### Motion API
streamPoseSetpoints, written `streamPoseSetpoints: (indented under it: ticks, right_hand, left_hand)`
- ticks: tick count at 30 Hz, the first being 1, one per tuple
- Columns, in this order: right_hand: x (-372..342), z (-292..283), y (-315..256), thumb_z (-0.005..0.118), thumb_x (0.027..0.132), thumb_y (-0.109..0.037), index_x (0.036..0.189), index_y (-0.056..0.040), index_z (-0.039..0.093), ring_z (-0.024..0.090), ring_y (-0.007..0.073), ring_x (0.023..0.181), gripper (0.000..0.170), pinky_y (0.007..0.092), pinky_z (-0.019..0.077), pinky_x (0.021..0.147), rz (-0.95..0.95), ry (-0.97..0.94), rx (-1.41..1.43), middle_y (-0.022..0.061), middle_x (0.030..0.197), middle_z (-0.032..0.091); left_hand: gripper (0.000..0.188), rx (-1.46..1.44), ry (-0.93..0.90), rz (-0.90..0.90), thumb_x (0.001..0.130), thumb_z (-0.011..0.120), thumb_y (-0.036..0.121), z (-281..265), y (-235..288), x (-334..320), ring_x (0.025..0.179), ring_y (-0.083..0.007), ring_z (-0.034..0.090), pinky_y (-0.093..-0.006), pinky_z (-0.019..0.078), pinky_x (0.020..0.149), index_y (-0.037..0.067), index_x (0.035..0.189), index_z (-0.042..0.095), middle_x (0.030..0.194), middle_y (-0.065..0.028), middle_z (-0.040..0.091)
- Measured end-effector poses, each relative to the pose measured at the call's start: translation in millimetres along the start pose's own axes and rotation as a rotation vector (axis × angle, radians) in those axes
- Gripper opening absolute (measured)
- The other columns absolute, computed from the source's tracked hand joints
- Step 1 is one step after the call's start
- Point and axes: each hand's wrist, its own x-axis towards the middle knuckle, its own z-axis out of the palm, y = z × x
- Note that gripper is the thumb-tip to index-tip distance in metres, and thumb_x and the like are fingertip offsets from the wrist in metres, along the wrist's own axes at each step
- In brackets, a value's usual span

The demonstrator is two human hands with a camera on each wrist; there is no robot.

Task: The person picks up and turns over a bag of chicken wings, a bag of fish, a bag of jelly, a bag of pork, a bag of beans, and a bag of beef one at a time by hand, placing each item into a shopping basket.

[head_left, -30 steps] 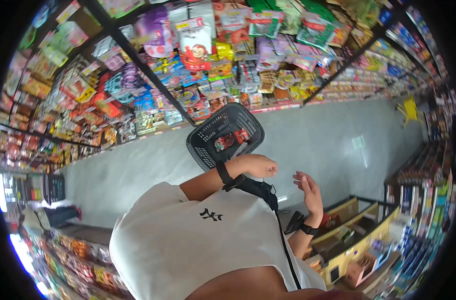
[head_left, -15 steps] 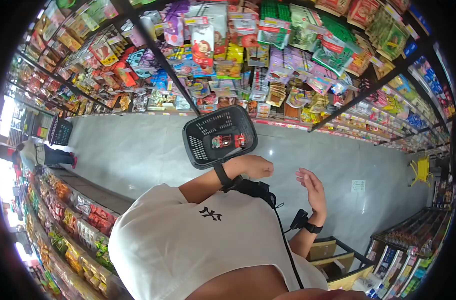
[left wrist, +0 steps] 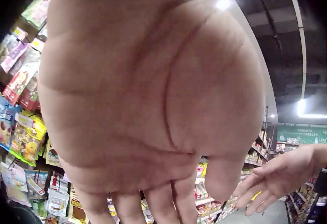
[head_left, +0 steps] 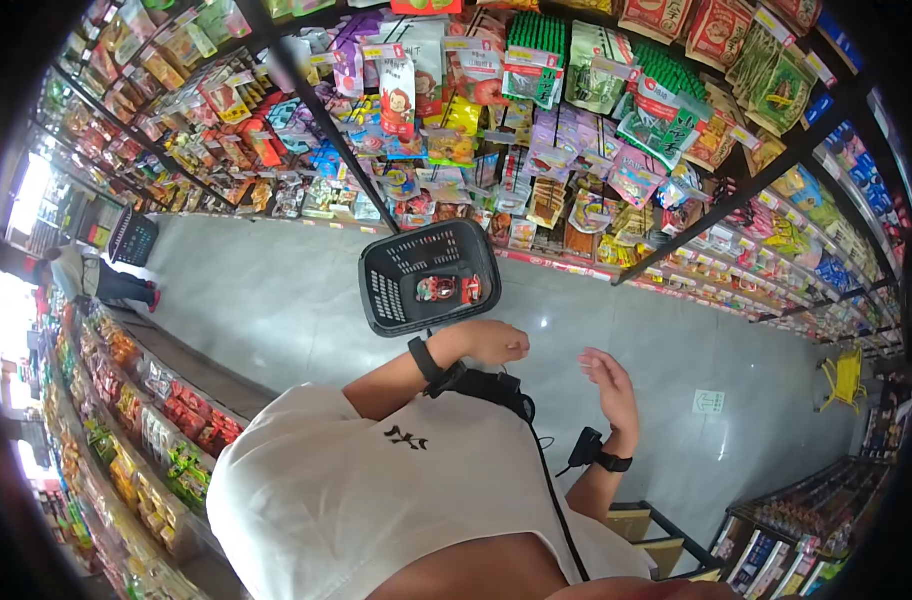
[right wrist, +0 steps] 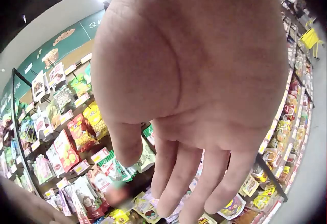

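My left hand (head_left: 496, 342) is held in front of the white shirt, with nothing in it. In the left wrist view its palm (left wrist: 148, 91) faces the camera, and the fingers extend downward. A black shopping basket (head_left: 384, 262) sits just beyond the left wrist, overlapping it in the head view; any handle is hidden. Inside lie a few small red packages (head_left: 438, 289). Further right, my right hand (head_left: 613, 393) is raised with fingers straight and holds nothing. Its palm (right wrist: 194, 70) fills the right wrist view, the fingers apart before the snack shelves.
Racks of hanging snack bags (head_left: 536, 70) run along the aisle ahead. More bagged goods (head_left: 151, 430) line the left side. A person (head_left: 101, 278) stands at far left near another black basket (head_left: 133, 236). A yellow frame (head_left: 844, 380) stands far right on the grey floor (head_left: 616, 310).
The view has swung round, and the floor sign and shelves have shifted. The black basket keeps close to my left forearm. Both hands stay free in front of the body.
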Motion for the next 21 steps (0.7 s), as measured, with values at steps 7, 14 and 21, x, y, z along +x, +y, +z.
streamPoseSetpoints:
  ticks: [7, 14, 21]
  right_hand:
    - [22, 18, 5, 0.054, 0.110, -0.030, 0.140, -0.0016, 0.061, 0.065, 0.0189, 0.112, 0.042, 0.0331, 0.0479, 0.101, -0.060, -0.064, 0.009, 0.0097, 0.126, 0.071]
    - [32, 25, 18, 0.055, 0.110, -0.025, 0.138, 0.0001, 0.061, 0.066, 0.0180, 0.114, 0.038, 0.0325, 0.0490, 0.101, -0.075, -0.040, 0.054, 0.0092, 0.126, 0.071]
    - [51, 28, 33, 0.056, 0.110, -0.022, 0.138, 0.0031, 0.060, 0.065, 0.0189, 0.119, 0.038, 0.0345, 0.0513, 0.103, -0.087, -0.070, 0.074, 0.0106, 0.127, 0.070]
  left_hand:
    - [0.038, 0.017, 0.028, -0.026, 0.107, 0.050, 0.033, -20, -4, -1, 0.108, -0.0367, 0.068, -0.0435, 0.0515, 0.093, 0.006, 0.130, 0.064, 0.116, -0.0179, 0.072]
    - [0.034, -0.006, 0.074, 0.092, 0.105, 0.054, 0.035, -23, -41, 4, 0.105, -0.0354, 0.070, -0.0425, 0.0530, 0.090, 0.009, 0.122, 0.068, 0.110, -0.0143, 0.074]
    - [0.038, 0.004, -0.004, 0.072, 0.108, 0.051, 0.034, -36, -38, 5, 0.111, -0.0335, 0.068, -0.0407, 0.0520, 0.095, 0.007, 0.130, 0.065, 0.121, -0.0150, 0.072]
